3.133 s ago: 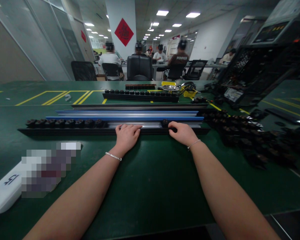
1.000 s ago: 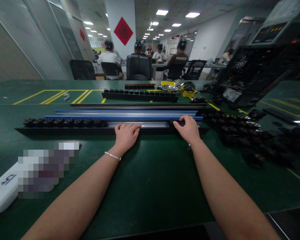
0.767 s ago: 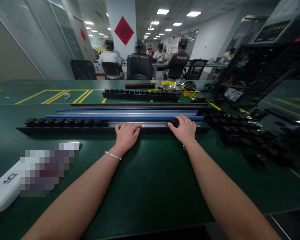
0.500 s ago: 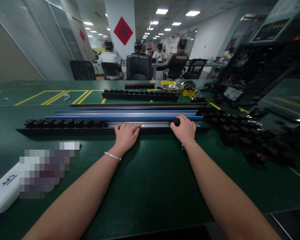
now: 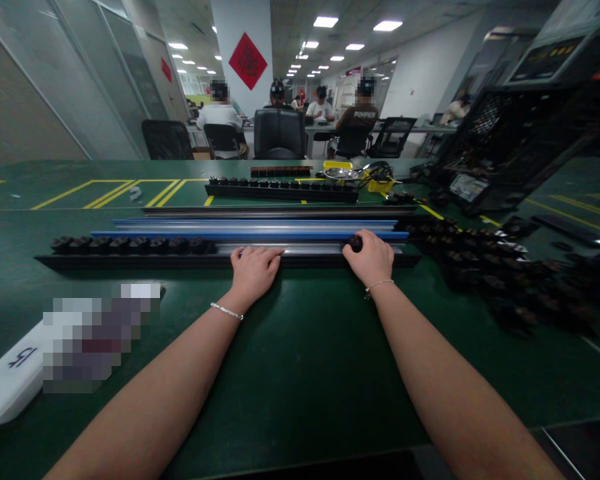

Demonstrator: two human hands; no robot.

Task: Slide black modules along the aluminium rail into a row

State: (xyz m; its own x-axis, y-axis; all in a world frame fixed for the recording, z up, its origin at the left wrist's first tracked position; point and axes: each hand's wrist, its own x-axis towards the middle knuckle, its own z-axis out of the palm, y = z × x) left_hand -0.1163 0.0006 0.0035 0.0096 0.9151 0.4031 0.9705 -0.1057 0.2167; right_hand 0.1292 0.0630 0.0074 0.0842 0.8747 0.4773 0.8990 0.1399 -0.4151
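Note:
A long black rail (image 5: 310,262) with a silvery inner channel lies crosswise in front of me. Several small black knob-like parts (image 5: 130,246) sit in a row along its left portion. Near its middle, my left hand (image 5: 254,268) is closed over the near edge, fingers reaching into the channel. Toward the right end, my right hand (image 5: 373,257) pinches one small black part (image 5: 355,243) at the channel; whether it is seated there I cannot tell. Directly behind the rail runs a blue-edged rail (image 5: 260,235).
Loose black parts (image 5: 500,267) are heaped at the right. A filled black rail (image 5: 280,193) stands farther back, near a metal dish (image 5: 341,174). A white device (image 5: 15,367), partly blurred, lies front left. Beyond the green table (image 5: 300,373), people sit working.
Both hands keep their places on the rail, the right one still pinching the small black part. The whole view has shifted very slightly.

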